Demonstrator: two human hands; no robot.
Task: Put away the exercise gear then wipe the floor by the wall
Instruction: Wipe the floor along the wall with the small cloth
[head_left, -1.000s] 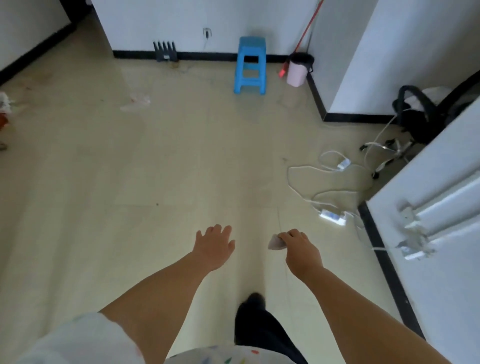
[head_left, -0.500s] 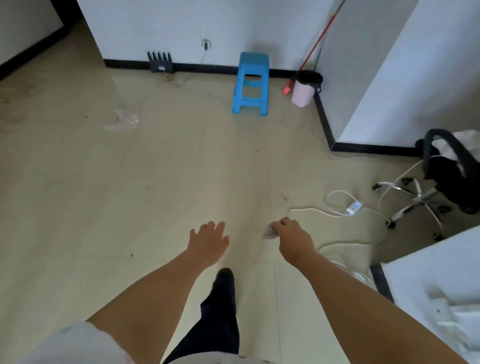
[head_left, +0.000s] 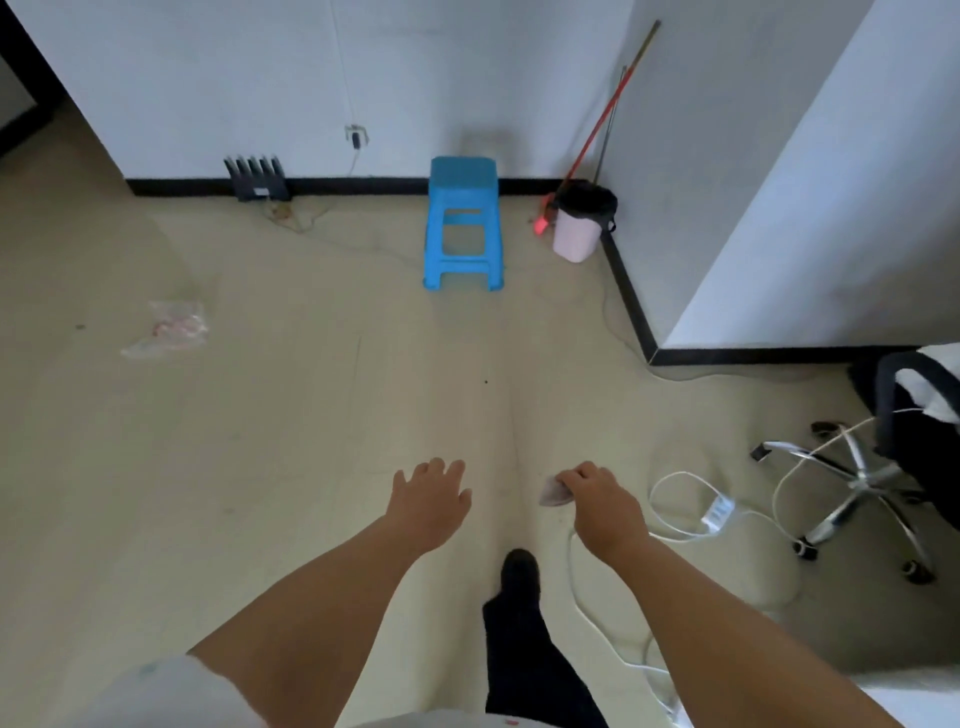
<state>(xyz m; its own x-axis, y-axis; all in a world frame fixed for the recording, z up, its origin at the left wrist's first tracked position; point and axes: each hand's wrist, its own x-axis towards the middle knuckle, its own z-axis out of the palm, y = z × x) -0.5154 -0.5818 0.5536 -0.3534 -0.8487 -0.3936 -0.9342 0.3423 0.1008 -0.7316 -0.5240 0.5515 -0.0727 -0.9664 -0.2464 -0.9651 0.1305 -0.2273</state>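
My right hand (head_left: 602, 506) is closed on a small pale crumpled piece, a tissue or cloth (head_left: 553, 492), which sticks out to the left of my fingers. My left hand (head_left: 431, 499) hangs beside it, palm down, fingers apart and holding nothing. Both hands are held out over the beige floor (head_left: 311, 441). Ahead runs the white wall with its black skirting (head_left: 363, 185). No exercise gear that I can name is in view.
A blue plastic stool (head_left: 462, 223) stands near the wall, with a pink bin (head_left: 579, 223) and a red-handled mop (head_left: 592, 140) in the corner. A black router (head_left: 257, 179), a plastic bag (head_left: 169, 327), white cables with a power strip (head_left: 717, 512) and an office chair (head_left: 883, 467) are around.
I have walked forward: the stool, bin and far wall are closer and lower in view. The chair has come in at the right. Both hands keep their pose and the right still holds the piece.
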